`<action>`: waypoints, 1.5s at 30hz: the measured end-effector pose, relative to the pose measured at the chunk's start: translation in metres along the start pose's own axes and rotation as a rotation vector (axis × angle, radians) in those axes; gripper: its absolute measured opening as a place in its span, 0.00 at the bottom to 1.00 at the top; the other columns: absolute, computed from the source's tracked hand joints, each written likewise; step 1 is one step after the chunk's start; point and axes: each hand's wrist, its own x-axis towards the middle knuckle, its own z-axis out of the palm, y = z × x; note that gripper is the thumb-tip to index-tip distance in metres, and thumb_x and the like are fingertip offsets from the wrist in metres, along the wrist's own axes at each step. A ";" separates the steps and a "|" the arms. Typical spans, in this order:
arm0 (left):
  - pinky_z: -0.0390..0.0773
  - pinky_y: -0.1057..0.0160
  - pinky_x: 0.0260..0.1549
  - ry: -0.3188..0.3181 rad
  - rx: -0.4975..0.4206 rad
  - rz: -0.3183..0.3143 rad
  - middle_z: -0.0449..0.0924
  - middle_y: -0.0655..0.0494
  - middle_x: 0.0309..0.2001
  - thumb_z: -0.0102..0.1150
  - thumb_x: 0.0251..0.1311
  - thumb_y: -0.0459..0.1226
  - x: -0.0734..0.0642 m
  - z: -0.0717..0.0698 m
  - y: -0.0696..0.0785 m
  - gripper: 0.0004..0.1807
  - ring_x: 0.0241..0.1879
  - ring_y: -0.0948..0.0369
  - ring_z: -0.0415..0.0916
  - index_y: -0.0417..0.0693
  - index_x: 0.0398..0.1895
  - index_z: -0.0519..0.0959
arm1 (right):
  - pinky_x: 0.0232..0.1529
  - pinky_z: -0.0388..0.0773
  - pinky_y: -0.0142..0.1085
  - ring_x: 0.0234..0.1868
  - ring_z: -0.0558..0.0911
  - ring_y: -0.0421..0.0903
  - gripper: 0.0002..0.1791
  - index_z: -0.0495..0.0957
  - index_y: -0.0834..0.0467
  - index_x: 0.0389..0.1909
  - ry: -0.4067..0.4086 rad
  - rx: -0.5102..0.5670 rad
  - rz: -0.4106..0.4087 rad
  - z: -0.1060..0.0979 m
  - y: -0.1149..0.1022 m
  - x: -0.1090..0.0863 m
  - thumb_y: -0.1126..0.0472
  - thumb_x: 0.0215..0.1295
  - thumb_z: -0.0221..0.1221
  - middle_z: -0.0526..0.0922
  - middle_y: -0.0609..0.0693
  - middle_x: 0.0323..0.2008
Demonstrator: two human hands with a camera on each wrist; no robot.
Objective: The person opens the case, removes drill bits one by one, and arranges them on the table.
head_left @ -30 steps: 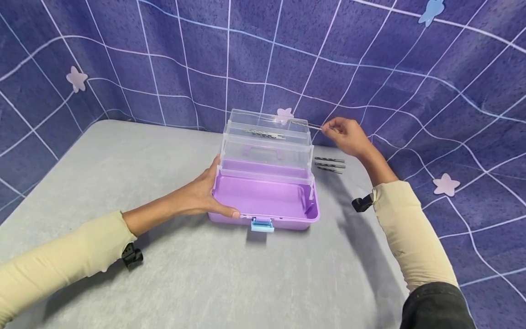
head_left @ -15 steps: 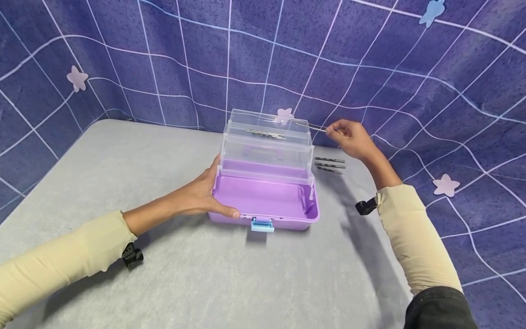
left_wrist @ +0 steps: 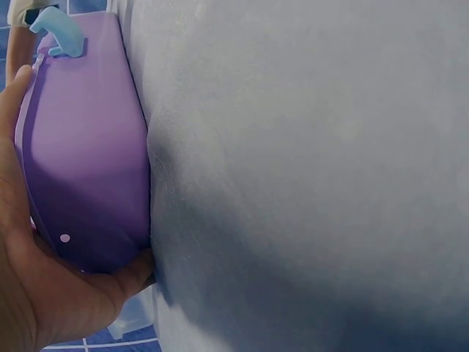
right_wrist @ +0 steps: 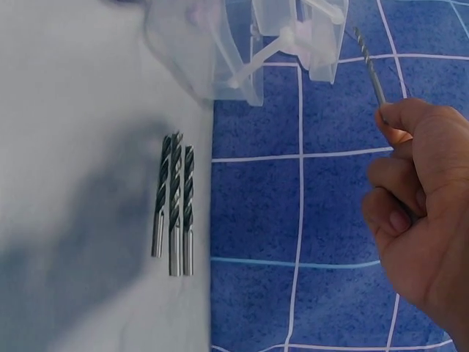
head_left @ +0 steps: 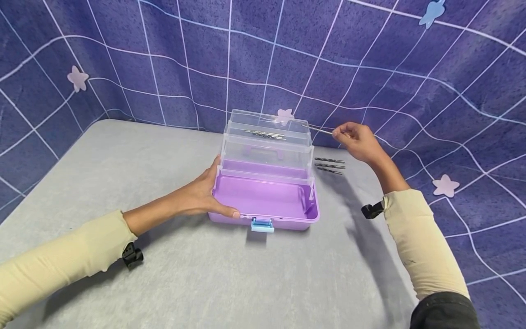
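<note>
An opened purple toolbox (head_left: 283, 224) with clear fold-out trays (head_left: 234, 146) stands on the grey table. My left hand (head_left: 197, 194) grips its left end, the thumb lying along the front rim by the light blue latch (head_left: 262, 225). Above and right of the top tray, my right hand (head_left: 357, 139) pinches a thin drill bit (right_wrist: 366, 62). The bit's fluted tip points left, toward the tray's right end. Several drill bits (head_left: 267, 135) lie in a clear upper tray. Beside the box, three darker drill bits (right_wrist: 176, 213) lie side by side on the table.
A blue grid-patterned curtain (head_left: 164, 59) with star shapes hangs behind and to the right of the table (head_left: 164, 274). The table's back edge runs close behind the box and the loose bits.
My right hand has moved a little to the right and slightly down, drawing the pinched drill bit away from the top tray. The left hand and toolbox have stayed still.
</note>
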 end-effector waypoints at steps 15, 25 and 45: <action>0.55 0.31 0.76 0.004 0.023 0.003 0.45 0.44 0.83 0.90 0.28 0.58 0.000 0.000 -0.001 0.91 0.77 0.47 0.58 0.68 0.83 0.22 | 0.23 0.63 0.31 0.20 0.65 0.31 0.16 0.84 0.64 0.47 0.012 0.013 0.016 -0.010 0.026 -0.025 0.53 0.74 0.62 0.69 0.35 0.17; 0.55 0.33 0.77 0.009 0.029 0.011 0.42 0.45 0.84 0.89 0.28 0.60 -0.002 0.000 0.001 0.90 0.78 0.48 0.56 0.69 0.83 0.22 | 0.27 0.69 0.31 0.25 0.71 0.33 0.16 0.85 0.59 0.46 0.007 -0.071 0.056 -0.010 0.052 -0.045 0.49 0.75 0.61 0.75 0.34 0.20; 0.56 0.33 0.76 0.001 0.079 -0.006 0.44 0.42 0.83 0.87 0.26 0.65 -0.001 0.000 -0.001 0.92 0.78 0.47 0.57 0.68 0.83 0.20 | 0.21 0.66 0.29 0.20 0.67 0.31 0.08 0.86 0.63 0.43 -0.114 -0.044 0.019 0.024 0.107 -0.063 0.64 0.72 0.62 0.75 0.45 0.19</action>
